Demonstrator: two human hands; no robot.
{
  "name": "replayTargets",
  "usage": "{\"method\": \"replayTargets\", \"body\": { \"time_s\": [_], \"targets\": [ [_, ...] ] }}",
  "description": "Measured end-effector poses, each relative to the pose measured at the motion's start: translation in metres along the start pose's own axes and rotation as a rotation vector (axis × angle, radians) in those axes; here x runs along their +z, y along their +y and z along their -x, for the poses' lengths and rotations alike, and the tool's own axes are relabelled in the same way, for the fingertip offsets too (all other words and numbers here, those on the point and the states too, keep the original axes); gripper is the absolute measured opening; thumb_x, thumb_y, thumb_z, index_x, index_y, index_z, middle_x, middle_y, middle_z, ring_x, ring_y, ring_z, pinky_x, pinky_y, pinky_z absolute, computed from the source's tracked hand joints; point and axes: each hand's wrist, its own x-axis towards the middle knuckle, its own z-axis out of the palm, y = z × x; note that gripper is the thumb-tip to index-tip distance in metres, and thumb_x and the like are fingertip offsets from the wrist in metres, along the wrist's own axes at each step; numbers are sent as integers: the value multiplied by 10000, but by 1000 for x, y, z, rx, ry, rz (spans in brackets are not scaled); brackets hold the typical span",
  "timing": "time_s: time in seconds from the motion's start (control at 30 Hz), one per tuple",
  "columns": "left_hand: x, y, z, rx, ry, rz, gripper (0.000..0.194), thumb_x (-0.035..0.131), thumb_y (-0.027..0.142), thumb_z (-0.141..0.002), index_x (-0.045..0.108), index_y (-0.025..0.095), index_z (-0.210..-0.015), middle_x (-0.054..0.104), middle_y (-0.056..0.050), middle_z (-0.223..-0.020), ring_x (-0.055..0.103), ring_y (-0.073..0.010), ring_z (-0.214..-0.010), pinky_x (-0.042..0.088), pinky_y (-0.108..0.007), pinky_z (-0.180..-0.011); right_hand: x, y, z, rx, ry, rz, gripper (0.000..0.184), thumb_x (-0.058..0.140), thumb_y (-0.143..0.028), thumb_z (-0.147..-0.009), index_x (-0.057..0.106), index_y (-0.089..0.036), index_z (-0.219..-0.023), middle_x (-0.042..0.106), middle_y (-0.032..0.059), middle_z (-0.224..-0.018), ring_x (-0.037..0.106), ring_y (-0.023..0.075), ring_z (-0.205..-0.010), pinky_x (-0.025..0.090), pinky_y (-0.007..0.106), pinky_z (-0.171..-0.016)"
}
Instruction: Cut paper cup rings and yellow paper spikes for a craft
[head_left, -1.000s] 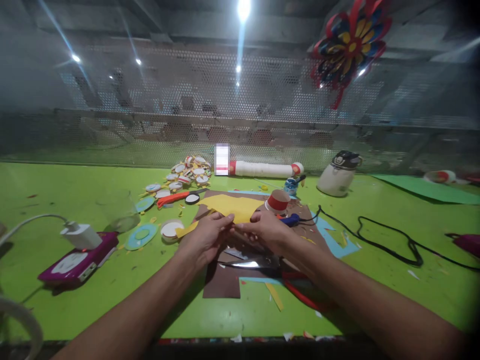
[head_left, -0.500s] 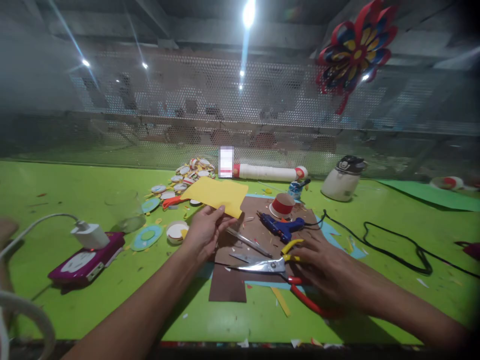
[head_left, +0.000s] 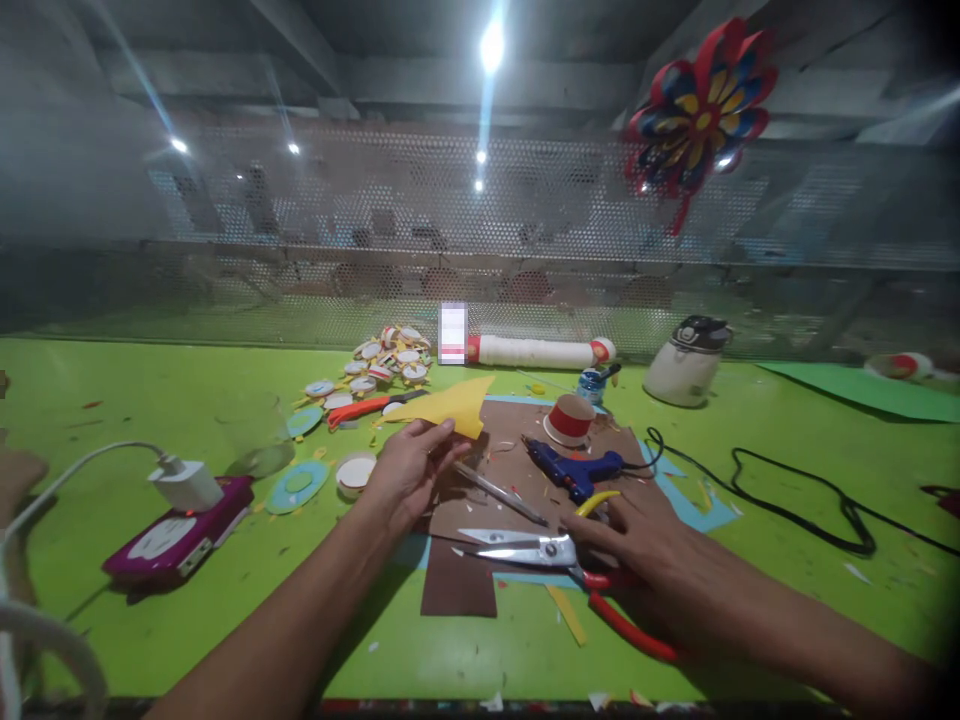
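The glue gun [head_left: 576, 470] lies on the sheet [head_left: 511, 468], behind the scissors [head_left: 553, 551] and before the cup [head_left: 568, 422]

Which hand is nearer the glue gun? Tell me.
Right. The right hand is just this side of the glue gun; the left hand is farther, to its left.

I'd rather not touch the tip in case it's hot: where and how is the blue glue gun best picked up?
Probably by its handle, coming from the right. The glue gun lies on its side, nozzle pointing left and away, so that end keeps fingers off it.
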Motion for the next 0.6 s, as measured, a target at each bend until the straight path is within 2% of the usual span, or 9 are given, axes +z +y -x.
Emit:
{"method": "replayTargets", "body": {
  "time_s": [0.07,0.17,0.27,0.37,0.5,0.6],
  "targets": [
    [1,4,2,18,1,22,164,629,33,-804,577,126,-679,653,-39,-653,653,-91,-555,573,-155,-530,-5,-2,1,-13,-59,15,508,591,-133,-754,576,-356,-1211,579,84,-973,548,238,-852,444,330,-678],
    [3,10,5,32,10,46,167,601,47,-831,596,123,-682,664,-52,-637,653,-88,-557,550,-126,-498,-15,-1,6,49,-94,-16,546,559,-164,-789,517,-363,-1295,575,94,-1019,577,252,-887,473,374,-731],
    [6,15,8,54,19,64,192,566,37,-850,611,111,-679,660,-55,-604,656,-89,-554,539,-114,-494,-27,-1,10,132,-110,-177,486,466,-204,-859,490,-344,-1324,559,118,-1179,584,277,-1031,485,421,-841],
    [11,19,12,105,20,83,193,556,16,-848,634,109,-698,671,-42,-630,665,-83,-579,545,-115,-526,-37,-8,5,215,-79,-406,390,437,-319,-874,546,-249,-1242,551,146,-1259,526,302,-1174,431,431,-971],
    [16,21,18,164,8,94,163,583,4,-823,654,97,-710,691,-43,-679,674,-87,-597,549,-126,-539,-35,-22,-9,377,-140,-549,487,500,-486,-812,540,-171,-1181,598,172,-1173,560,319,-1106,426,443,-972],
    [17,20,22,172,-9,83,131,604,-6,-800,666,83,-726,699,-48,-694,681,-100,-602,544,-132,-529,-29,-31,-20,365,-158,-527,533,523,-560,-801,563,-186,-1178,661,140,-1045,609,315,-977,476,431,-866]
  ]
}}
